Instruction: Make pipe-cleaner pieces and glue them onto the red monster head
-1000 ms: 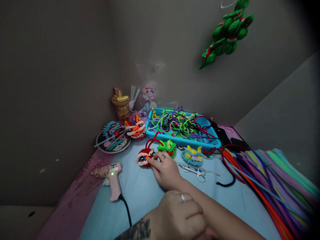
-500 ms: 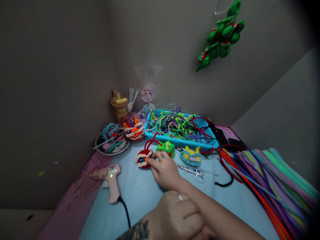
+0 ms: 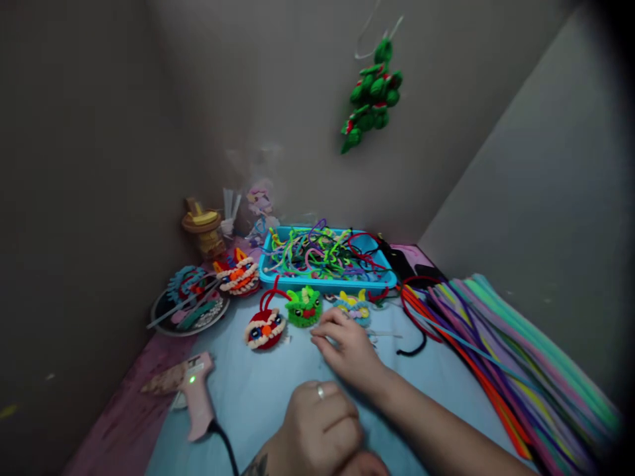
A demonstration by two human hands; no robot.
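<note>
My left hand, a ring on one finger, is curled into a fist low over the blue table cover, with nothing showing out of it. My right hand is open beyond it, fingers loosely bent and thumb apart, with nothing visible between them. Just left of its fingertips sits a green fuzzy lion-dance head. A red and cream one with blue eyes and a red loop lies further left. Behind the right hand is a blue and yellow one, partly hidden. Scissors beside that hand are mostly covered.
A pink glue gun with a lit green light lies at left. Behind it stand a bowl of parts and an orange fuzzy head. A blue tray holds tangled pipe cleaners; bundled pipe cleaners lie at right.
My right hand has drawn back from the red lion-dance head and moved right, uncovering it and the green one. The view has shifted right. My left hand remains in a fist.
</note>
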